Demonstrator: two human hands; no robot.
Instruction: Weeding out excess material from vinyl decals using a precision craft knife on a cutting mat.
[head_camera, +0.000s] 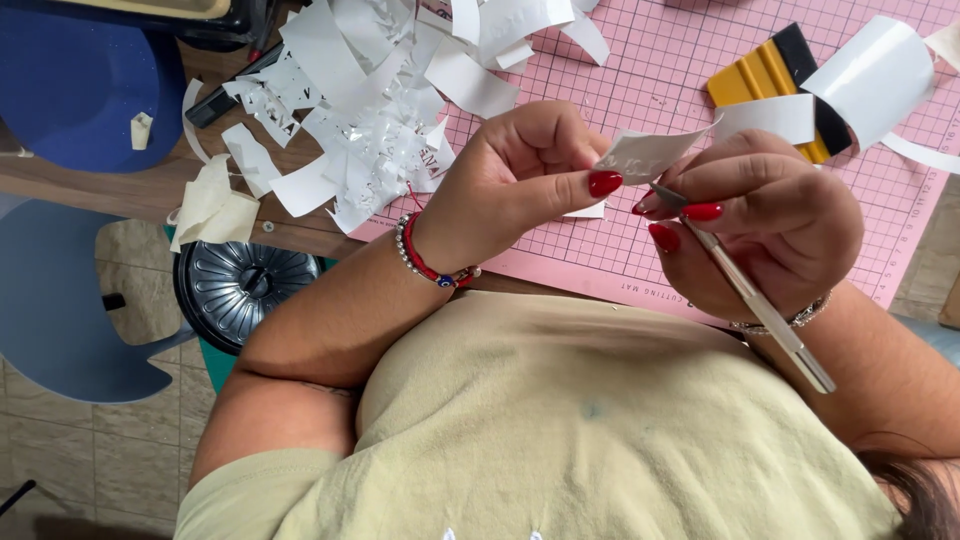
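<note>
My left hand (515, 175) pinches a small white piece of cut vinyl (650, 153) between thumb and fingers, held up above the pink cutting mat (700, 70). My right hand (770, 215) grips a slim silver craft knife (760, 300), its tip touching the lower edge of the vinyl piece. Both hands have red nails and meet over the mat's near edge. A red and silver beaded bracelet sits on the left wrist.
A heap of white vinyl scraps (370, 110) covers the wooden table left of the mat. A yellow and black squeegee (775, 75) lies under a curled white strip (870, 75) at the right. Blue chairs (70, 290) and a round black metal object (245, 285) stand below the table's edge.
</note>
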